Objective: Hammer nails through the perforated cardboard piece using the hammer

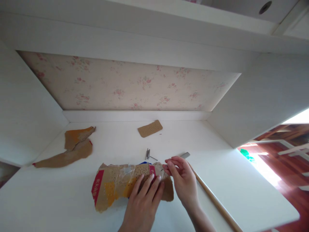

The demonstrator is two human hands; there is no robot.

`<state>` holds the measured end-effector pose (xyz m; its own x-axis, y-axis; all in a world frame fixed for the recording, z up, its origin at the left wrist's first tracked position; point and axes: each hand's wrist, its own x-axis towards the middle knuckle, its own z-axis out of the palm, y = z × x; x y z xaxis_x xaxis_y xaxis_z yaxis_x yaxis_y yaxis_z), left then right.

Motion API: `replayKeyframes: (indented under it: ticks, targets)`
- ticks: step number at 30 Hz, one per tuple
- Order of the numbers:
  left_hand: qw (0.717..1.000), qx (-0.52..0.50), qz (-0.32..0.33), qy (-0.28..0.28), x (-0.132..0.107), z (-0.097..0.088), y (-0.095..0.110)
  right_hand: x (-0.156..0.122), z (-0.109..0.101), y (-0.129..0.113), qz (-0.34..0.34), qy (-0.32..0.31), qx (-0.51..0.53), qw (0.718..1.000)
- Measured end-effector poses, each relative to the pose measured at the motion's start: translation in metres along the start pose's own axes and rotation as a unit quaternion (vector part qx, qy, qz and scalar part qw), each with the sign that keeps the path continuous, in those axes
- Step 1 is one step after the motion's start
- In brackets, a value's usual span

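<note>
A torn strip of brown cardboard with red bands, orange patches, clear tape and many small punched holes lies across the white desk. My left hand rests flat on its right part, fingers stretched out. At the cardboard's right end, my right hand pinches a thin metal nail, its tip at the cardboard; the fingers partly cover it. Something blue peeks out beneath the cardboard. Several loose nails lie just beyond it. Beside my right hand is a wooden-handled hammer, its grey head partly hidden.
A small perforated cardboard piece lies near the back of the desk. Torn cardboard scraps are at the left. White side panels and an overhead shelf enclose the space, with floral wallpaper behind.
</note>
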<state>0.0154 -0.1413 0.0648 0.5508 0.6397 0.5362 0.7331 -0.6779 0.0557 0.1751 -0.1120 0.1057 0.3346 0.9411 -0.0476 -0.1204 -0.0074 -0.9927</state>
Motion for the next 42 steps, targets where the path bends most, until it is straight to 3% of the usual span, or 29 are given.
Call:
replayKeyframes:
  ticks: [3, 6, 11, 16, 24, 36, 42]
  targets:
    - [1.0, -0.013, -0.008, 0.0, -0.001, 0.003, 0.001, 0.003, 0.004, 0.005, -0.057, -0.017, -0.122, 0.991]
    - [1.0, -0.02, -0.013, -0.007, -0.002, 0.006, 0.002, 0.003, 0.005, 0.01, -0.125, -0.04, -0.245, 0.961]
    - [0.999, -0.027, -0.009, -0.023, -0.005, 0.009, 0.002, 0.0, 0.005, 0.015, -0.182, -0.095, -0.328, 0.922]
    - [0.999, -0.031, -0.01, -0.021, -0.004, 0.008, 0.002, 0.003, 0.006, 0.012, -0.186, -0.122, -0.338, 0.915]
    - [0.998, -0.051, -0.019, -0.033, -0.003, 0.005, 0.002, 0.007, 0.009, 0.009, -0.143, -0.119, -0.278, 0.943]
    - [0.999, -0.037, -0.009, -0.02, -0.003, 0.012, -0.001, 0.006, 0.013, 0.003, -0.148, -0.155, -0.309, 0.927]
    - [0.999, -0.032, -0.002, -0.018, -0.001, -0.011, 0.006, 0.008, 0.012, 0.005, -0.149, -0.157, -0.333, 0.918]
